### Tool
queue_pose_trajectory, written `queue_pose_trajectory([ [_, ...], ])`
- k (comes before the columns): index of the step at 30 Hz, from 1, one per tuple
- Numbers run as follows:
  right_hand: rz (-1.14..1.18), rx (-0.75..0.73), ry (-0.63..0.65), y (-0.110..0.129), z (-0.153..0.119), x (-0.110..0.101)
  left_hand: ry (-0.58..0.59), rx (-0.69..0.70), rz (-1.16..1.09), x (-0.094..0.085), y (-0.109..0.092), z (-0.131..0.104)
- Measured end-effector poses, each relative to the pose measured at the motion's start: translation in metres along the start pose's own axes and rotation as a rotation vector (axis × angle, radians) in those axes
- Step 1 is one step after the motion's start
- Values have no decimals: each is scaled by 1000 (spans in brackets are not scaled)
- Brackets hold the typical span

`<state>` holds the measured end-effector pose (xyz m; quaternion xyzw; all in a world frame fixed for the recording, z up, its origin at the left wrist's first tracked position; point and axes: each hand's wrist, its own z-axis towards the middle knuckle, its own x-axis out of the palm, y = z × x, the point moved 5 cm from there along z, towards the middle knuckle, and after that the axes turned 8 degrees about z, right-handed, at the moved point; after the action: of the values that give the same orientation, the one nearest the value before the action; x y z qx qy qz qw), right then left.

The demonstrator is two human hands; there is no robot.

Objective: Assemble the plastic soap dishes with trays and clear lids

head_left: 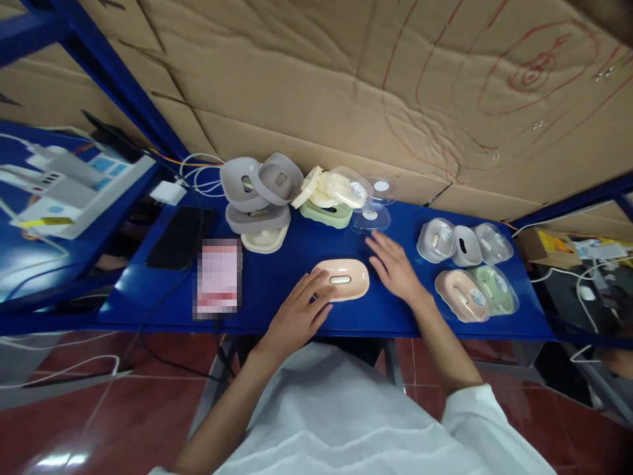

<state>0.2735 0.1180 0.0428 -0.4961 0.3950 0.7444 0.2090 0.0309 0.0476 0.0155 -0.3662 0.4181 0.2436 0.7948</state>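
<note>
Dish (357, 270) in a peach colour sits near the middle of the near edge of the blue table (291, 310) in the head view, its left end partly hidden by the left hand (297, 313), whose slightly spread fingers lie over the rim. The right hand (395, 267) is palm down to the right of the dish, fingers spread, pinching nothing that shows; whether it touches the table cannot be told. Toward the back edge, left of the middle, three grey tubs (237, 181) overlap above one cream tub (267, 241); just right of them, several cream pieces (311, 185), too overlapped to count, partly hide one green tub (324, 216). Three clear lids (372, 224) lie there too, their outlines faint. Near the right edge stand five containers (467, 245), three behind and two in front; clear covers show on four. By the left edge are one black flat object (175, 237) and one pink item (217, 274), its surface pixelated; one white adapter (168, 191) is at the back left corner. Cardboard (297, 79) with red lines rises behind. A white device (84, 191) beyond the left edge is blurred, and another person's arm (619, 361) is cut off at the far right.
</note>
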Motion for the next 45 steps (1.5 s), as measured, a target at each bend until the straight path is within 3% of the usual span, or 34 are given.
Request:
queue_pose_trajectory([
  [3, -94, 175, -98, -43, 35, -7, -46, -77, -3, -3, 2, -2],
  [5, -128, 211, -99, -60, 45, -5, -79, -133, -32, -5, 4, -4],
  [10, -21, 180, -145, -62, 22, -5, -62, -200, -148, -5, 8, -5],
  [15, 283, 159, -221, -28, -4, -18, -24, -322, -253, -2, 15, -6],
  [21, 271, -152, 36, 48, -15, 11, -52, -330, -311, 2, 21, -8],
  [25, 168, -236, 71, 61, -18, 21, -44, -335, -324, 2, 24, -8],
  [35, 69, -188, 98, 42, -22, 26, -26, -364, -310, 2, 24, -7],
  [37, 33, -120, 53, 24, -28, 14, -19, -374, -306, 1, 23, -8],
  [41, -86, 77, -185, -26, -27, -32, -9, -381, -322, -1, 22, -6],
  [45, -57, 113, -274, -39, 18, -54, -29, -376, -326, -4, 22, -2],
])
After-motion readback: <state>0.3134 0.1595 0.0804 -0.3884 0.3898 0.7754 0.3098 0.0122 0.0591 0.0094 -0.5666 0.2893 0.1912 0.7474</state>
